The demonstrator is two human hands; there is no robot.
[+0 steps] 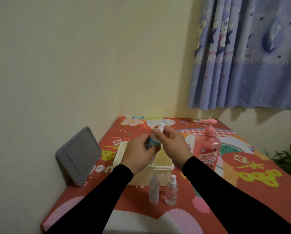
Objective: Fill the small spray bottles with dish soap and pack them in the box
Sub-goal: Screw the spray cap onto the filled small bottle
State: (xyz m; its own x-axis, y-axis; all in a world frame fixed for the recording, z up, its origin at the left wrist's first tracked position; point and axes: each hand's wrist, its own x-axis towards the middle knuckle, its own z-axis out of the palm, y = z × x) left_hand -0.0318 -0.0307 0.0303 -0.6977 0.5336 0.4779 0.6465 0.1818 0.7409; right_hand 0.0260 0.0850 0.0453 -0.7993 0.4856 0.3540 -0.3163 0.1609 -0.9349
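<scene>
I hold a small spray bottle with a blue label (154, 142) above the cream box (163, 168). My left hand (140, 153) grips its body. My right hand (172, 142) pinches its white spray top (160, 127). Two other small clear spray bottles stand in front of the box: a tall slim one (154, 188) and a shorter round one (171, 191) with a white nozzle. The pink dish soap pump bottle (207, 147) stands to the right of the box, its pump head pointing left.
A grey lid (78, 156) leans against the wall at the left. The table carries a red patterned mat (242, 166). A green plant (286, 159) shows at the right edge, and a blue curtain (246, 53) hangs above it.
</scene>
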